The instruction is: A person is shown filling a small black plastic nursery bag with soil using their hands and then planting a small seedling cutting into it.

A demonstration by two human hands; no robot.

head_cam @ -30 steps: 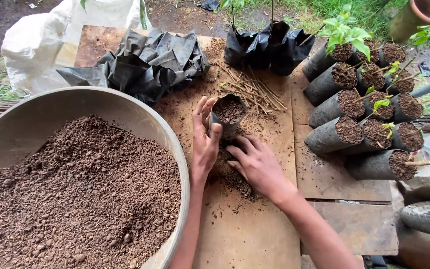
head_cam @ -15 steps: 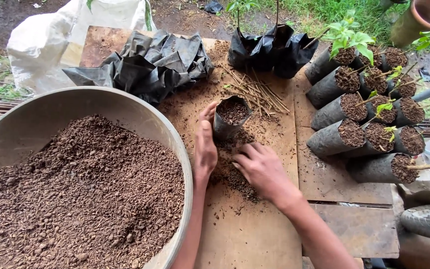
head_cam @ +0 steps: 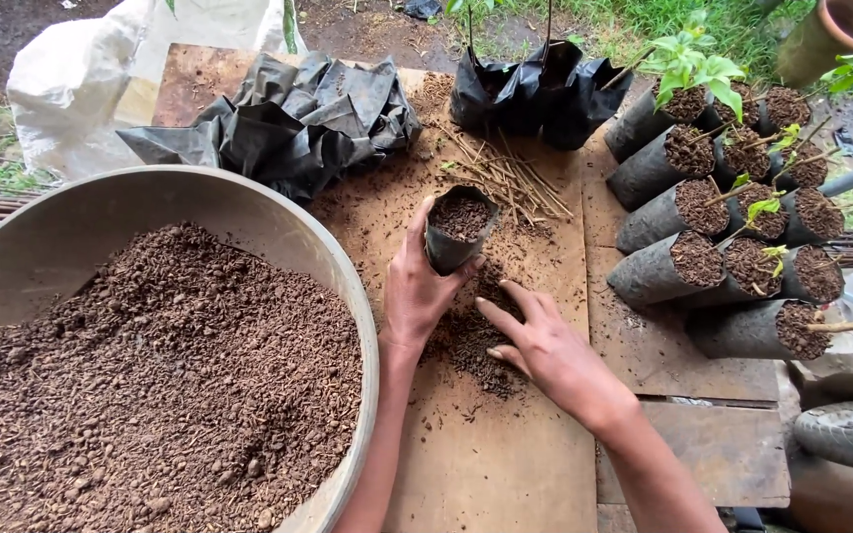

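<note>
A small planting bag [head_cam: 458,232] stands near the middle of the counter [head_cam: 505,464], with loose soil [head_cam: 476,336] spilled just in front of it. A big basin [head_cam: 150,212] of soil sits to its left. Empty bags [head_cam: 278,118] lie heaped behind the basin. Filled bags [head_cam: 733,227] lie stacked to the right, twigs [head_cam: 515,178] between them and the small bag.

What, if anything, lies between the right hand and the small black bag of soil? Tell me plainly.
Only loose spilled soil on the board lies between the right hand and the small black bag. The left hand holds the bag from its other side, so that hand is not in the way.
</note>
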